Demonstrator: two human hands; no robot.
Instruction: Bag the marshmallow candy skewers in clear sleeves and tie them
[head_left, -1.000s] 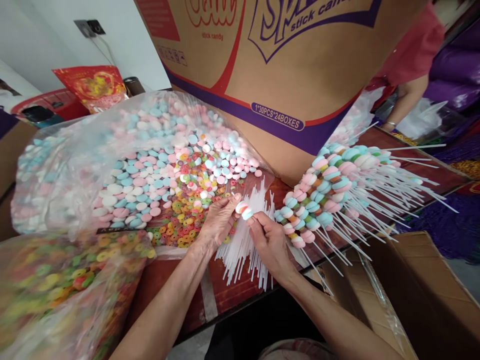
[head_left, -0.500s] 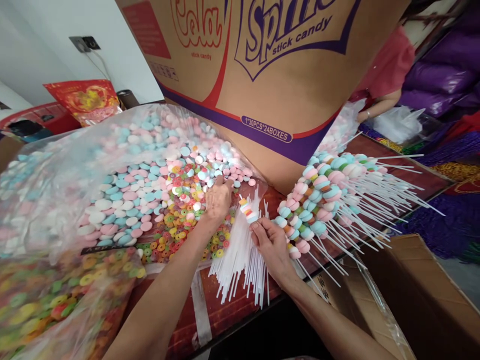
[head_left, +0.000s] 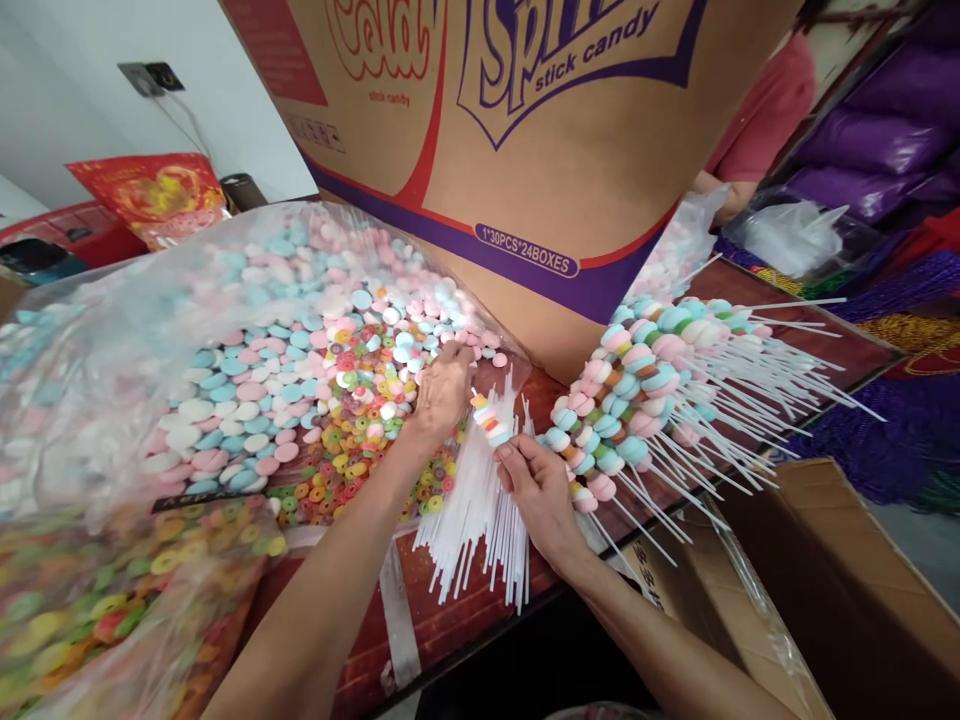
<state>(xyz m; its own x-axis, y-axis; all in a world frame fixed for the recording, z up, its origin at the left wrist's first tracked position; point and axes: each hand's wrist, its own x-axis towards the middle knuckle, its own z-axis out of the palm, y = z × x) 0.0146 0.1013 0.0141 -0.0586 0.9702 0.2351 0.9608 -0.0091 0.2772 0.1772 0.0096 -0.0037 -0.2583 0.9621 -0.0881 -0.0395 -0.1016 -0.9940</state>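
left hand (head_left: 444, 390) moved from striped pastel candy stack (head_left: 493, 424) to round pastel discs (head_left: 259, 370), mid-frame, grip hidden; right hand (head_left: 536, 490) pinches stack's base, fingertips closed; slackened pinch could drop it.

Reddish-brown table (head_left: 448, 632), crossed by a strip of pale tape (head_left: 400, 610); at left, a bag of pastel sweets (head_left: 244, 405) and a bag of ring sweets (head_left: 127, 605) are laid; at centre, white sticks (head_left: 469, 515) are spread; at right, sweets on sticks (head_left: 637, 385) are heaped; behind, a carton (head_left: 555, 190) is set.
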